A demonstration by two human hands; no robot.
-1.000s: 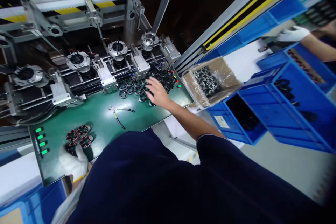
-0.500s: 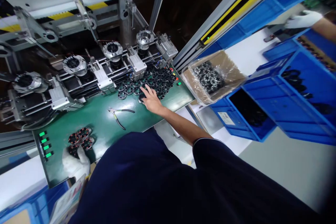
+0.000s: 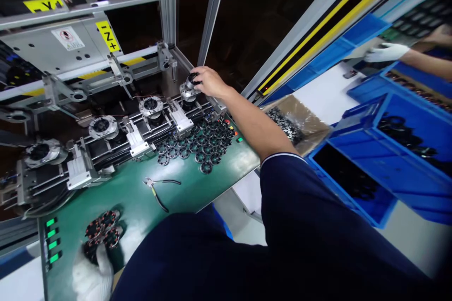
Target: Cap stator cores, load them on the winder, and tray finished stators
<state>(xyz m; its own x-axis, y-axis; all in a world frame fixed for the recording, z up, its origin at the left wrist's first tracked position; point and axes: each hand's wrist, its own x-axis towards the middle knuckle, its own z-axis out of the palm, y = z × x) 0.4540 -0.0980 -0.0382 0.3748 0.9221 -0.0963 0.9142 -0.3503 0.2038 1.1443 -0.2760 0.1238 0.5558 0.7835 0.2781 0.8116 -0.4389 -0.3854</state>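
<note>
My bare right hand (image 3: pixel 209 81) reaches far forward, its fingers closed round a small black stator core (image 3: pixel 192 80) right above the rightmost round fixture (image 3: pixel 188 91) of the machine. A pile of the same black cores (image 3: pixel 197 143) lies on the green table (image 3: pixel 141 202) below my forearm. My left hand (image 3: pixel 92 276), in a white glove, rests at the near left edge. Its fingers curl on a cluster of copper-wound stators (image 3: pixel 102 234).
Three more round fixtures (image 3: pixel 150 106) (image 3: pixel 101 127) (image 3: pixel 40 152) line the machine. Pliers (image 3: pixel 158 188) lie mid-table, green lit buttons (image 3: pixel 52 240) at the left. A cardboard box of parts (image 3: pixel 300 120) and blue bins (image 3: pixel 353 183) stand right. A co-worker's gloved hand (image 3: pixel 386 51) works far right.
My right hand took a black core from the pile and rose forward to the rightmost fixture. The view tilted up; my left hand stayed on the wound stators.
</note>
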